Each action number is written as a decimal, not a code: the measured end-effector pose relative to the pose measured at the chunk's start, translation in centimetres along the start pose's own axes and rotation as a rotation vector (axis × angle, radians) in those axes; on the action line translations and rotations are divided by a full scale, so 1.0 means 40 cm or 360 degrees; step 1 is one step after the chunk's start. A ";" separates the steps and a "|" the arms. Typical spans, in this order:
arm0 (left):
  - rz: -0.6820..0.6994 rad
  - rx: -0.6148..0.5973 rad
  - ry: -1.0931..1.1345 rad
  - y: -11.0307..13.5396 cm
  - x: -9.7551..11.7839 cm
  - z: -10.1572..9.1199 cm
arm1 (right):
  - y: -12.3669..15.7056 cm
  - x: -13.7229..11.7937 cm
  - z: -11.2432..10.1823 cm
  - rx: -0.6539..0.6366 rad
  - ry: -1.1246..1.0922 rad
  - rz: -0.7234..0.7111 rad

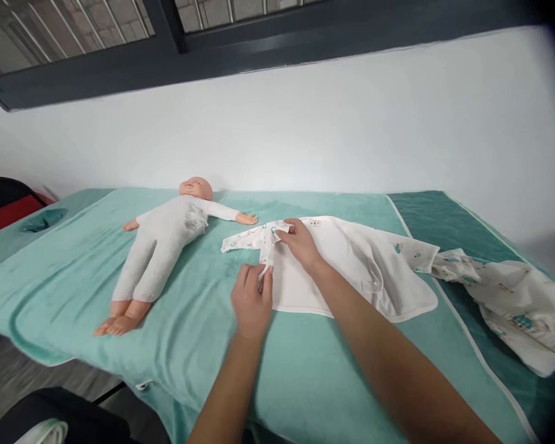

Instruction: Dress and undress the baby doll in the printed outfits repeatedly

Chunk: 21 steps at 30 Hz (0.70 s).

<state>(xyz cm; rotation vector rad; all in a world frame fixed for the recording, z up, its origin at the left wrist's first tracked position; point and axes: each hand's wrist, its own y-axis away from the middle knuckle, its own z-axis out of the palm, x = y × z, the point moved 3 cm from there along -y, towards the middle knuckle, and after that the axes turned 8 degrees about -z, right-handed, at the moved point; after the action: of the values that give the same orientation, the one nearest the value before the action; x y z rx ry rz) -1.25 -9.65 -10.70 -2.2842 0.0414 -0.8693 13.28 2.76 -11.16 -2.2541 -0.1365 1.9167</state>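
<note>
white cloth lies spread across the middle of the green-covered bed: an opened baby shirt, mostly plain side up, with a small label near its neckline. the left hand pinches the lower part of the narrow printed front edge, thumb and fingers closed on the cloth, though the exact contact is partly hidden by the hand itself. the right hand has its thumb and forefinger closed on the same edge near the neck; its other fingers are folded out of sight. the right forearm covers part of the shirt's body. a crumpled printed garment meets the far sleeve on the right, and whether they overlap is unclear; its outer end runs into the picture's edge. a baby doll lies face up at left, the rough patch on its side hard to make out. dark objects at the left edge and lower left are cut off.
</note>
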 end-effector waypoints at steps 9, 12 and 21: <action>0.0653 -0.0522 -0.0422 0.069 0.141 0.048 | -0.019 0.033 -0.171 0.0270 0.0407 0.0125; 0.0597 -0.0679 -0.0471 0.086 0.162 0.064 | -0.011 0.038 -0.204 0.0291 0.0594 0.0137; -0.0649 -0.0021 0.0321 0.045 0.050 0.018 | -0.002 -0.005 -0.145 -0.0032 0.0315 -0.0113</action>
<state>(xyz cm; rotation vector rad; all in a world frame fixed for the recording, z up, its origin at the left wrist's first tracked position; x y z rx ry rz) 1.10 -11.13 -11.01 -2.2445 -0.3408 -1.3076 18.96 2.34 -10.06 -2.4016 -0.2061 1.6542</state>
